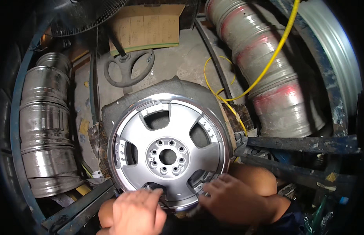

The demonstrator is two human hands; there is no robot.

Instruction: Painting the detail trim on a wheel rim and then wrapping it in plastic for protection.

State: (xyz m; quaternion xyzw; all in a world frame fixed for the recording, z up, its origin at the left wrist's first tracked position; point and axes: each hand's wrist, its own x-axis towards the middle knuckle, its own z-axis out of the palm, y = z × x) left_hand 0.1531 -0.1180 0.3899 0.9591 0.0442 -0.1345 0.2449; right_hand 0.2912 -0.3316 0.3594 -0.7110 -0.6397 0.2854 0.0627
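A silver alloy car wheel (178, 156) lies face up before me, with a polished lip, five window openings and a ring of bolt holes round its centre bore. It rests on a dark grey padded surface (141, 93). At the wheel's near left edge, my left hand (137, 211) is closed, its fingers curled by the lower window; what they hold, if anything, is hidden. My right hand (232, 197) is over the near right lip, slightly blurred. Its fingers are bent and pressed together by the lower right window, and I cannot make out anything in them.
Stacked bare metal rims (45, 129) line the left side; rims with red marks (264, 66) line the right. A yellow hose (274, 58) hangs across the right. Beyond stand a steering-wheel-shaped part (129, 68), a cardboard box (146, 29) and a fan (88, 17). Metal frame bars (303, 144) flank me.
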